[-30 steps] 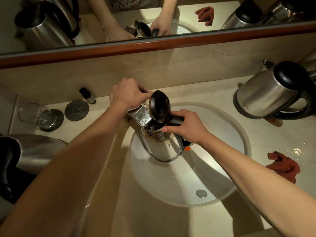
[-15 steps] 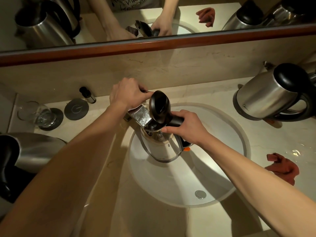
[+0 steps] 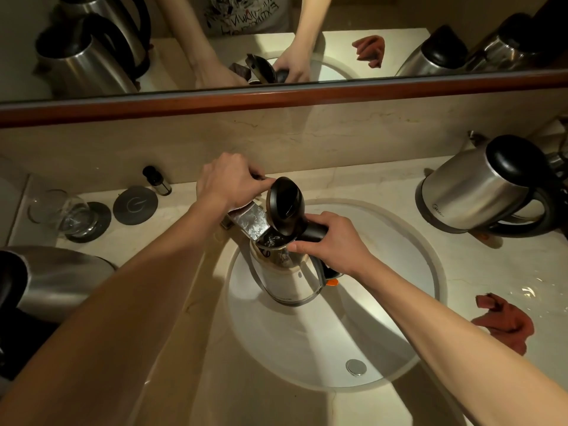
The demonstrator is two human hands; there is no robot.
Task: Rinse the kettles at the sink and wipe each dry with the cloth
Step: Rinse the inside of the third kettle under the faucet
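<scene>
A steel kettle (image 3: pixel 287 279) with its black lid (image 3: pixel 284 204) flipped up stands in the white sink (image 3: pixel 399 333), its mouth under the tap spout (image 3: pixel 250 224). My right hand (image 3: pixel 330 242) grips the kettle's black handle. My left hand (image 3: pixel 229 181) is curled around the tap lever behind the lid. Water glints inside the kettle's mouth. A second steel kettle (image 3: pixel 479 187) sits on the counter at the right. A third kettle (image 3: pixel 52 279) lies at the left edge. The reddish cloth (image 3: pixel 504 321) lies crumpled on the counter right of the sink.
A glass (image 3: pixel 66 212) on a dark coaster, another round coaster (image 3: pixel 135 205) and a small dark bottle (image 3: pixel 156 181) stand left of the tap. A mirror with a wooden ledge (image 3: pixel 276 99) runs along the back. The sink drain (image 3: pixel 356 366) lies near the front.
Hardly anything differs; both hands keep their grip and the kettle stays under the spout. The view has shifted slightly.
</scene>
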